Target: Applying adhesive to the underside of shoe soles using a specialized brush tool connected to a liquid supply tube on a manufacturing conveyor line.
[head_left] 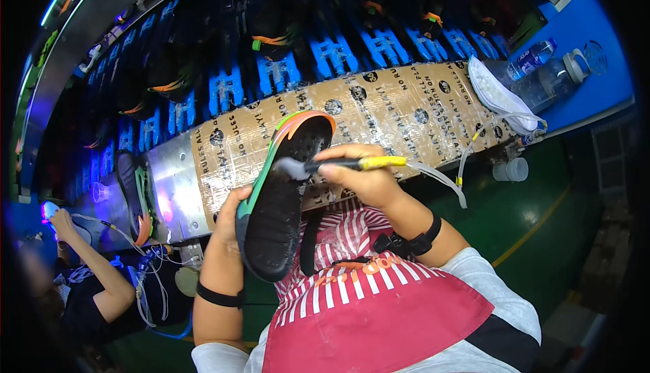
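Note:
My left hand (230,218) grips the left edge of a shoe sole (274,234), which is tilted, its black inner side facing up. The sole's outer rim is green at the side and orange at the toe or heel end farther from me. In my right hand (365,182) is a brush (355,164) with a black and yellow handle, fingers closed round it. Its pale bristles lie over the middle of the sole, apparently touching it. A clear tube (440,175) trails from the area of the brush's yellow end.
Taped brown cardboard (379,105) covers the bench. Blue clamps (277,72) line its far side. At right are a white pad (497,92), clear bottles (552,82) and a cup (511,169). Another sole (132,193) and a co-worker's hand (62,224) are at left.

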Action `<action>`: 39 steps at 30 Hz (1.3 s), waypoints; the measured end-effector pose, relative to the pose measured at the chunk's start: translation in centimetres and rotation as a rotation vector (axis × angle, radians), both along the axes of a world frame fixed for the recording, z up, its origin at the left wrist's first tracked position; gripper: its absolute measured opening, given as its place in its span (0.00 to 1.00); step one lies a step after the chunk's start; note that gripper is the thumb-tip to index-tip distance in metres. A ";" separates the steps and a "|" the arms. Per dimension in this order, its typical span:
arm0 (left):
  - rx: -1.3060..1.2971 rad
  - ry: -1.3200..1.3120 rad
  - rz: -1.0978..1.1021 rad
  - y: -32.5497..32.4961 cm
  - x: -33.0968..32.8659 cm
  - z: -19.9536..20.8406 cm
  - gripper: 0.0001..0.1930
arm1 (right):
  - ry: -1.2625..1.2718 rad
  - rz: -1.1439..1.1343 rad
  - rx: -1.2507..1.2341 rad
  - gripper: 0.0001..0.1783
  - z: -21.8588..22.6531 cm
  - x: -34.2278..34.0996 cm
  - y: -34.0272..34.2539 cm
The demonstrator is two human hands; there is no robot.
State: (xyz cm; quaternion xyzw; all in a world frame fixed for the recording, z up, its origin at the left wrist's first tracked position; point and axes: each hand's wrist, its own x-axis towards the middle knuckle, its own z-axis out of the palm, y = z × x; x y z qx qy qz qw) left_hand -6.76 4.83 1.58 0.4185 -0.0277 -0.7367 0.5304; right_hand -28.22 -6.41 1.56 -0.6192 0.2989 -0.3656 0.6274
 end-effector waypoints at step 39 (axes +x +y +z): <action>-0.599 -1.156 1.731 8.2 10.6 17.3 0.24 | 0.003 -0.054 -0.085 0.14 1.3 2.1 -3.9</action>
